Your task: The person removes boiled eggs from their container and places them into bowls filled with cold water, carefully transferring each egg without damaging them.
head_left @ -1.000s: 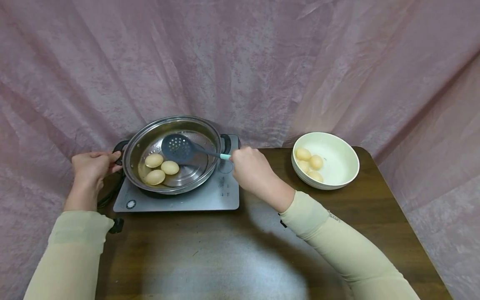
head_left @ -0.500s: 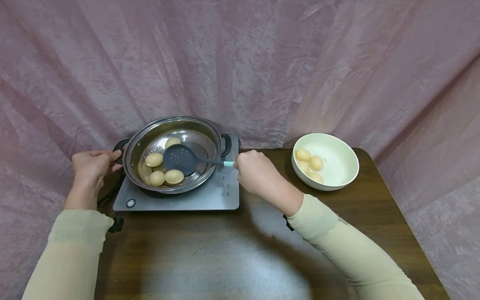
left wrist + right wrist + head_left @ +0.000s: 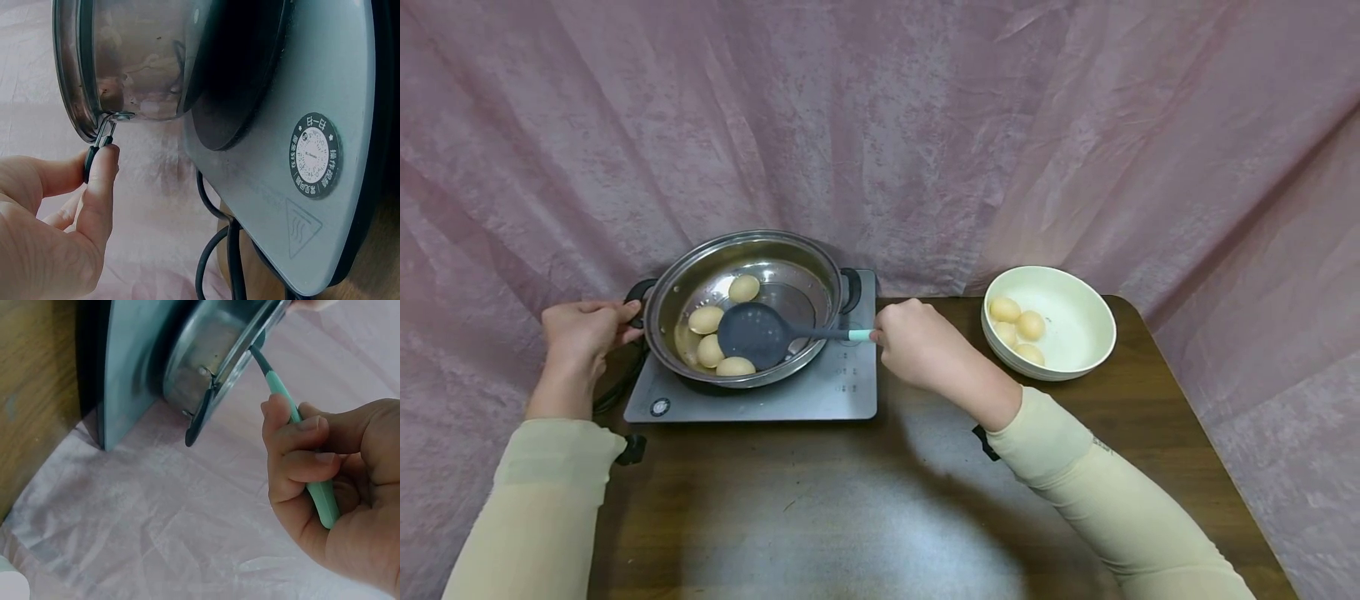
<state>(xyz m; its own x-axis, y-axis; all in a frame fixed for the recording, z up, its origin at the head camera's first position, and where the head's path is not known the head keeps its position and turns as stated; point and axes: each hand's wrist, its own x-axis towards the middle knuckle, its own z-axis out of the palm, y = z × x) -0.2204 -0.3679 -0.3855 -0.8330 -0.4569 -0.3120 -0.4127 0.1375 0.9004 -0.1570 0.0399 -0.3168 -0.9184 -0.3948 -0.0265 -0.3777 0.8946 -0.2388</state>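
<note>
Left hand (image 3: 582,333) is pinching the black handle (image 3: 640,289) of the pot (image 3: 778,250), four eggs (image 3: 706,320) inside it just to the right, spoon head (image 3: 754,333) right next to them, then the right hand (image 3: 917,342), fingers curled round the spoon's green grip (image 3: 324,500), bowl (image 3: 1075,325) further right.

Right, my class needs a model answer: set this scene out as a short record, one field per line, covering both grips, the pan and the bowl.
Left grip: pinches the left black handle of the pan
Right grip: holds the dark spoon by its green handle
Pan placement: over the cooktop; flat contact unclear
Pan contents: four visible eggs
Spoon head: inside the pan; egg contact unclear
Bowl: pale, on the wooden table, right of the cooktop
Bowl contents: four visible rounded pieces, apparently eggs
Backdrop: pink curtain
</note>
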